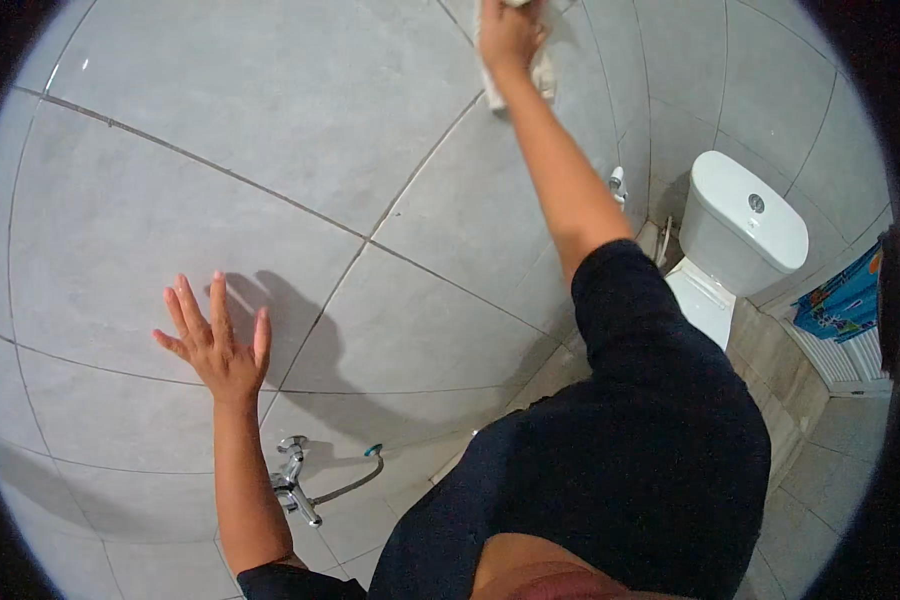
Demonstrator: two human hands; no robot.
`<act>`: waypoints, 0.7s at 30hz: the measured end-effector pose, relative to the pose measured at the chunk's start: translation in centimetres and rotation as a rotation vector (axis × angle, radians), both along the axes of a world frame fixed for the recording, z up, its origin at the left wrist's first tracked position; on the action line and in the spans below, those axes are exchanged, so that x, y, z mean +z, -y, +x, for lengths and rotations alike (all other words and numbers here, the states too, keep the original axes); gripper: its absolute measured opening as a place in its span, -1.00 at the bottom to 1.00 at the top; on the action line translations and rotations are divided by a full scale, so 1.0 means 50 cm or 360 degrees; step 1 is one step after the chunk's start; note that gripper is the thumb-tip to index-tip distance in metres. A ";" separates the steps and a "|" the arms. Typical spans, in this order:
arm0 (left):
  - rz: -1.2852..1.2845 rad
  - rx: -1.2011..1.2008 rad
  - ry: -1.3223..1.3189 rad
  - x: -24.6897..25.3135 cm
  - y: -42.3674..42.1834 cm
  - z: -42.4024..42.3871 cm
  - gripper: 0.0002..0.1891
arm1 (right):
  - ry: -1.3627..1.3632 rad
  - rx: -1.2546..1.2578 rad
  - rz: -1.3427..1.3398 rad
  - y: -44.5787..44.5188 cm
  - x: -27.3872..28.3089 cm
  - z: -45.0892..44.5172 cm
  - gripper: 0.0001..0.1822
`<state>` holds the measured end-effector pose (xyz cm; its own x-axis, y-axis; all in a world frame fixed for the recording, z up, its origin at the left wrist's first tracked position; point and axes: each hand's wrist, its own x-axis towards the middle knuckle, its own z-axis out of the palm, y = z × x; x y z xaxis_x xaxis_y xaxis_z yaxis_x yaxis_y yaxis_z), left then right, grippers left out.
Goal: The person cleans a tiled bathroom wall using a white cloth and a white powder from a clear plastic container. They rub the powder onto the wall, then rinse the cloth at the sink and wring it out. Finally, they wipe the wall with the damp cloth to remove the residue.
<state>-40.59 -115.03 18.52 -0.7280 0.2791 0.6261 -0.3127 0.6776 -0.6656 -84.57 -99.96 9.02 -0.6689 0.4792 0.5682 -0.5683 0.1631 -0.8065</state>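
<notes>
My left hand (221, 349) has its fingers spread against, or very close to, the grey tiled wall (262, 127), and holds nothing. At the top of the view, my right hand (511, 41) grips a pale cloth (544, 79) on the wall, with the arm stretched far out. Part of the cloth hangs below the hand, and its upper end is cut off by the picture's edge. Dark grout lines cross between the two hands.
Below my left hand, a chrome mixer tap (294, 480) with a hose (349, 484) juts from the wall. To the right stand a white toilet (742, 225) and a small white sprayer (617, 184). A blue patterned cloth (840, 296) hangs at the far right.
</notes>
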 end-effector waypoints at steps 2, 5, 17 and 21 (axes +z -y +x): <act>0.0067 0.0135 0.0002 0.010 -0.001 -0.028 -0.39 | 0.0012 -0.0310 -0.0021 -0.032 0.016 -0.056 -0.52; -0.0053 0.0165 -0.0035 -0.002 0.022 -0.026 -0.28 | 0.0052 0.0230 -0.0239 -0.008 0.051 0.033 -0.39; -0.0124 0.0241 -0.0134 -0.007 0.025 -0.040 -0.28 | -0.1199 0.0409 0.0677 0.109 0.201 0.339 -0.55; -0.0147 0.0223 -0.0141 -0.010 0.022 -0.033 -0.28 | -0.0518 0.0407 0.0199 0.025 0.315 0.095 -0.60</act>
<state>-42.22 -116.11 18.04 -0.7069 0.2379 0.6662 -0.4601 0.5607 -0.6884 -79.82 -101.19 24.78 -0.5334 0.2355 0.8124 -0.8246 0.0691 -0.5615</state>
